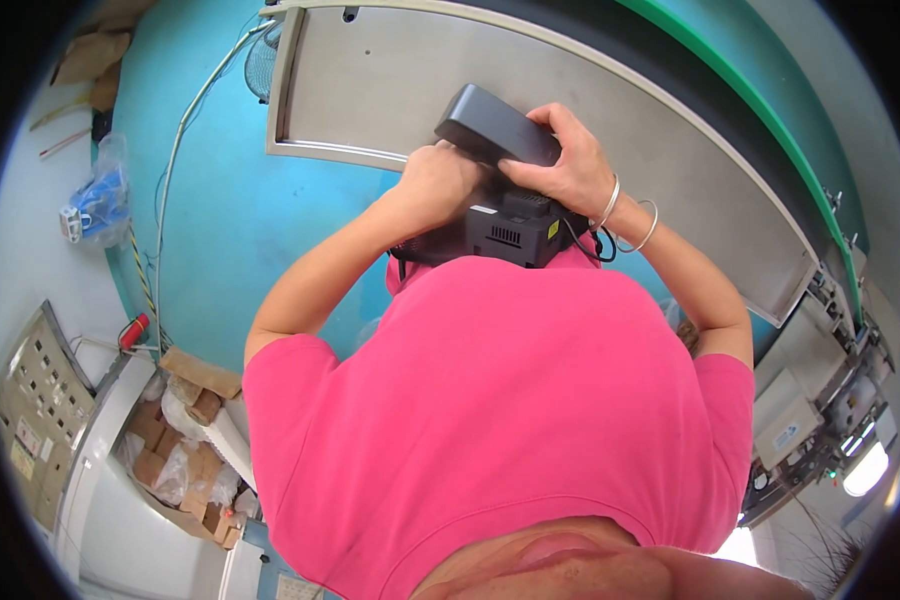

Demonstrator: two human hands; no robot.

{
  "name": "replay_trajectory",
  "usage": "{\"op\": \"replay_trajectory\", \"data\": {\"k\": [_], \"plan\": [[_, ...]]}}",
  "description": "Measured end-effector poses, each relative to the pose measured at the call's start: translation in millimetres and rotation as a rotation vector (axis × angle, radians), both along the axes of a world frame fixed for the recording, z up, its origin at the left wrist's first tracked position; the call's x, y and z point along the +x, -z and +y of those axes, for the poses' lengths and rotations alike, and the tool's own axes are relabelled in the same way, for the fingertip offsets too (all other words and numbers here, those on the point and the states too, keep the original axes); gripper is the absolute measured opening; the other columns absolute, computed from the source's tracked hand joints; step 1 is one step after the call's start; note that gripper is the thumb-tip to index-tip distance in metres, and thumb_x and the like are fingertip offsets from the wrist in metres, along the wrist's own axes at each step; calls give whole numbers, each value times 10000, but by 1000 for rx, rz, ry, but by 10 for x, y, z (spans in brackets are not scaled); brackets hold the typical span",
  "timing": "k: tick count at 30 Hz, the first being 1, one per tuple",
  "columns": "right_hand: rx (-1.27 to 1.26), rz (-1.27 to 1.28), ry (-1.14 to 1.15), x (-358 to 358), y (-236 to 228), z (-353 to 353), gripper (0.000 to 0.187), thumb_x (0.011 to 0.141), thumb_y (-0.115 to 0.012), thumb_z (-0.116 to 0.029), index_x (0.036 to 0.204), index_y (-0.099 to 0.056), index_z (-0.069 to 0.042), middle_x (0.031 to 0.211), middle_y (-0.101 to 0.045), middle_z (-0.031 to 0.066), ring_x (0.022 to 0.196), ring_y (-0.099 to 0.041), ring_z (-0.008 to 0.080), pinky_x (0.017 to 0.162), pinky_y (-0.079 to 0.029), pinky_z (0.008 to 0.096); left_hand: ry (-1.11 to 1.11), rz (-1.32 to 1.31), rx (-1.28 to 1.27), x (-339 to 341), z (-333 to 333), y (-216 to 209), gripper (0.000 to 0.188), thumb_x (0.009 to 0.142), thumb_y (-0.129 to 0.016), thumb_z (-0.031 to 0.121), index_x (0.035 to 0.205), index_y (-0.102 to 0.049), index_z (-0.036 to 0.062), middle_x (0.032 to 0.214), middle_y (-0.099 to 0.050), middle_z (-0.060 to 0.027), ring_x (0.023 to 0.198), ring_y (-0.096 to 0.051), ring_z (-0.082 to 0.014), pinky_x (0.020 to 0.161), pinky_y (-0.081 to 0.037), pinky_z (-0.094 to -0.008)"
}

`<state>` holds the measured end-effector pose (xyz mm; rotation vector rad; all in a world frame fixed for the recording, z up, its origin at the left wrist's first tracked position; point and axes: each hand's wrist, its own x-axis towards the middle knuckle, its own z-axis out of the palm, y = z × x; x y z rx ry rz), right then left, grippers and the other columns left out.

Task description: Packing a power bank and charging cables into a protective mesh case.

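A dark grey, box-shaped case with rounded edges [500,125] is tilted above the metal tray, in front of my body. My right hand [570,160] grips its right end, thumb on the near side and fingers on the far side. Close to the case's left underside, my left hand [440,185] is curled with the fingertips hidden; what it holds, if anything, does not show. Just below both hands, a black vented unit [515,232] with a yellow label sits at my waist, and a black cable [590,243] loops at its right side.
A long, rimmed metal tray or table [370,60] spans the far side, with a green rail [730,75] behind it. Machinery [800,420] stands at the right. Far left are a fan [261,68], a blue plastic bag [103,200] and a bin of cardboard [175,460].
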<state>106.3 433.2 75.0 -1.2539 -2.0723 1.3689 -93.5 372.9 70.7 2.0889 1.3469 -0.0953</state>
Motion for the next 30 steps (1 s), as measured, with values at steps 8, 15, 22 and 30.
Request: {"op": "replay_trajectory", "data": {"k": [8, 15, 22, 30], "plan": [[77, -29, -62, 33, 102, 24, 508, 690, -790, -257, 1065, -545, -18, 965, -594, 136, 869, -602, 254, 783, -493, 337, 47, -322, -585, 34, 139, -260, 287, 859, -463, 78, 1091, -632, 73, 1088, -635, -211, 1003, -610, -360, 838, -469, -430], [-12, -5, -208, 91, 7, 121, 499, 682, -774, -253, 1060, -548, -18, 958, -606, 145, 865, -611, 277, 777, -498, 349, 67, -300, -720, 57, 188, -407, 322, 907, -427, 133, 1182, -585, 81, 1126, -622, -208, 1064, -581, -364, 887, -449, -428], [-190, -109, -297, 54, -48, 154, 507, 701, -754, -266, 1082, -527, -20, 942, -640, 185, 874, -642, 289, 780, -503, 364, 50, -363, -777, 56, 112, -249, 342, 885, -443, 128, 1203, -554, 72, 1154, -616, -203, 1092, -568, -371, 896, -440, -425], [-367, -92, -212, 124, 87, 111, 525, 718, -757, -298, 1081, -487, -32, 926, -644, 159, 859, -632, 257, 793, -495, 353, -67, -527, -618, 60, 63, -263, 263, 857, -468, 99, 1075, -590, 17, 1035, -628, -237, 1005, -579, -404, 843, -452, -448]]}}
